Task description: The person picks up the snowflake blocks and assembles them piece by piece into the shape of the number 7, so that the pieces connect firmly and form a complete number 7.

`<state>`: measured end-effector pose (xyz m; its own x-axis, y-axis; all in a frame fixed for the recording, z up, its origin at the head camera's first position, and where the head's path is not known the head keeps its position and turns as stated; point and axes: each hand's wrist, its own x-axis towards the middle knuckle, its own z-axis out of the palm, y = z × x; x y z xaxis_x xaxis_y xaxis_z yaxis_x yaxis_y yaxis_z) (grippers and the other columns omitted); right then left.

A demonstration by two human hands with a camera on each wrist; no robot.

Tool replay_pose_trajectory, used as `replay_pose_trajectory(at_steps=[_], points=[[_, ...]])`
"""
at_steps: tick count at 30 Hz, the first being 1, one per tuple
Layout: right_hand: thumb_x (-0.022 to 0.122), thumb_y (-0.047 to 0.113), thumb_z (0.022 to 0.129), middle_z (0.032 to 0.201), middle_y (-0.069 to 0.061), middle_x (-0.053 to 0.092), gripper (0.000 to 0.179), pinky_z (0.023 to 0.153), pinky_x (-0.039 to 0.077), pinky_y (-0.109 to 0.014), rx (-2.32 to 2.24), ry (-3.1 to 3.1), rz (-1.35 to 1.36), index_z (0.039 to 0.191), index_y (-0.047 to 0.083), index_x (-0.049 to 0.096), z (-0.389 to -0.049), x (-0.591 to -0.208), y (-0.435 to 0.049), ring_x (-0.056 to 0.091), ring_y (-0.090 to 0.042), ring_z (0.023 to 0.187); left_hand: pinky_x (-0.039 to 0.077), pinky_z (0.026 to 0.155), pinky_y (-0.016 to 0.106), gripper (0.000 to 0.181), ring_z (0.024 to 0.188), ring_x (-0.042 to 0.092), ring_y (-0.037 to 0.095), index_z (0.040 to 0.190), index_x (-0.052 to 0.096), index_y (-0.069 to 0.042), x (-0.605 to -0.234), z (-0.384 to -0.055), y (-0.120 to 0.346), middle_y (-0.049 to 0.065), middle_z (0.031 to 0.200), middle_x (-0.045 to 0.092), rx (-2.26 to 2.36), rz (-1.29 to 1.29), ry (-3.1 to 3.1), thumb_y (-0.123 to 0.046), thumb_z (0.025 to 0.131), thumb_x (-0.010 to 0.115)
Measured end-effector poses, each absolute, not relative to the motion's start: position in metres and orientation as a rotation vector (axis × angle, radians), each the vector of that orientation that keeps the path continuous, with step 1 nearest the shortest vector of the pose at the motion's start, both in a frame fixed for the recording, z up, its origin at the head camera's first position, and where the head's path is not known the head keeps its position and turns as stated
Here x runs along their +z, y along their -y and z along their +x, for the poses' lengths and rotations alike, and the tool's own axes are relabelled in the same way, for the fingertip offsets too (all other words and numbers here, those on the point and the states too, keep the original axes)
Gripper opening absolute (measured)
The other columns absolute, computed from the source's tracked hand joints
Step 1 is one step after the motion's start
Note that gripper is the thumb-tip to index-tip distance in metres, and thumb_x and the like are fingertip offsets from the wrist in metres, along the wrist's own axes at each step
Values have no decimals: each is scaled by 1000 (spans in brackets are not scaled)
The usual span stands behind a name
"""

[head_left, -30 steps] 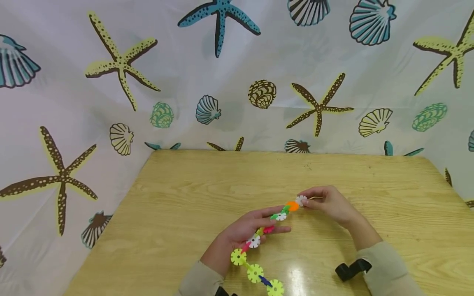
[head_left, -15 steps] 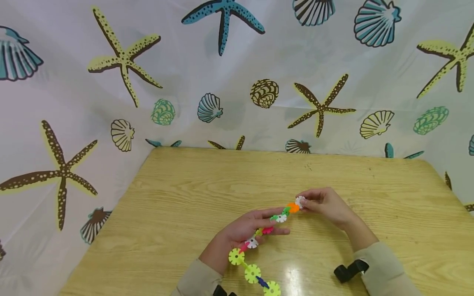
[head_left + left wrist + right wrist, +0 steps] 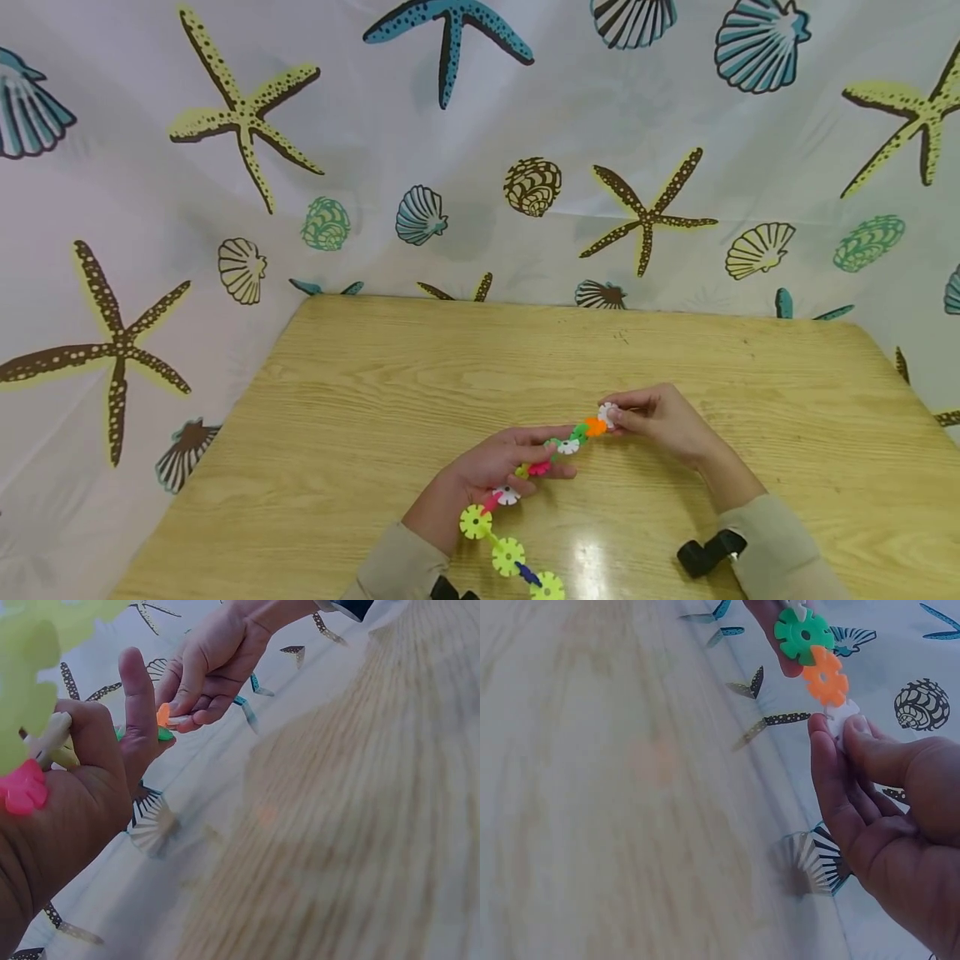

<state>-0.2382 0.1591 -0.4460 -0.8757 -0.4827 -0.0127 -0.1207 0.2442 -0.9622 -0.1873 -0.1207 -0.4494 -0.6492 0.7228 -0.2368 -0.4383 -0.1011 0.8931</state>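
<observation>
A chain of notched plastic discs in several colours slants across the head view. My left hand (image 3: 487,467) holds it along the middle, thumb over the links and one finger stretched out under them. At its upper end my right hand (image 3: 667,427) pinches a white disc (image 3: 840,718) between thumb and fingers. That disc meets an orange disc (image 3: 825,678), which joins a green disc (image 3: 802,637). Below the left hand hang yellow discs (image 3: 508,556) with a dark blue disc (image 3: 527,574) between two of them. A pink disc (image 3: 24,787) shows by the left palm.
Both hands are above a light wooden table (image 3: 390,358). A white cloth (image 3: 480,150) printed with starfish and shells stands behind it and at the sides. Black straps with a mount (image 3: 708,553) sit on the sleeves.
The chain and left hand have shifted slightly left and down in the head view. The left hand's lower fingers have drawn in a little. The right hand keeps its pinch on the white disc.
</observation>
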Motion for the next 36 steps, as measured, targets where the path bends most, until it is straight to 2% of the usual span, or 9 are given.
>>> replay_pose_trajectory(at_steps=[8,13,17,22,25,27,29,32,36], points=[[64,5,96,115,-30,69,32,77,61,-29,-1656,-2246,-559,122,-15,64,-237,-444,-157,73,-12,82,30,49,9,49,110,63,5,155,36,-9,-448,-186,122,12,162,31,1839,329,-1427,-25,109,41],[64,6,97,117,-29,68,32,76,61,-31,-1665,-2256,-566,122,-14,64,-234,-442,-156,71,-9,81,31,48,9,49,106,64,5,155,36,-8,-448,-186,119,16,160,35,1839,309,-1431,-24,109,41],[63,7,97,121,-33,65,34,77,61,-31,-1665,-2254,-571,123,-14,63,-233,-441,-155,71,-7,82,31,49,9,49,108,64,5,155,37,-10,-448,-187,119,12,160,36,1820,313,-1445,-26,109,41],[63,12,98,120,-30,65,37,81,61,-31,-1682,-2209,-537,125,-14,61,-232,-441,-154,72,-10,87,42,62,11,49,119,65,11,155,39,-20,-447,-188,122,6,160,38,1821,344,-1451,-29,107,46],[63,15,99,114,-22,67,40,82,60,-30,-1696,-2190,-521,126,-14,59,-233,-443,-155,72,-10,88,52,75,12,51,125,62,14,157,32,-20,-447,-189,121,13,161,36,1861,358,-1323,-24,107,44],[63,15,99,109,-14,69,39,83,60,-29,-1713,-2187,-500,125,-13,60,-232,-445,-156,72,-9,88,54,87,17,53,127,61,16,158,28,-14,-447,-191,120,19,161,32,1879,354,-1220,-22,108,41],[63,15,99,105,-8,69,39,83,60,-29,-1740,-2173,-478,125,-15,58,-232,-447,-157,72,-9,88,53,99,27,53,131,58,23,158,24,-4,-445,-191,120,25,160,30,1894,324,-1125,-22,108,35],[63,12,99,102,-3,69,40,84,60,-30,-1783,-2145,-451,125,-17,56,-232,-448,-158,72,-9,88,42,112,43,61,135,53,32,154,22,7,-443,-193,124,30,156,34,1909,206,-992,-31,106,34],[61,7,99,103,-1,68,39,85,59,-29,-1829,-2143,-413,126,-19,53,-233,-450,-161,72,-9,87,30,118,52,74,138,48,38,152,20,7,-442,-195,135,28,152,41,1908,46,-870,-43,102,40]])
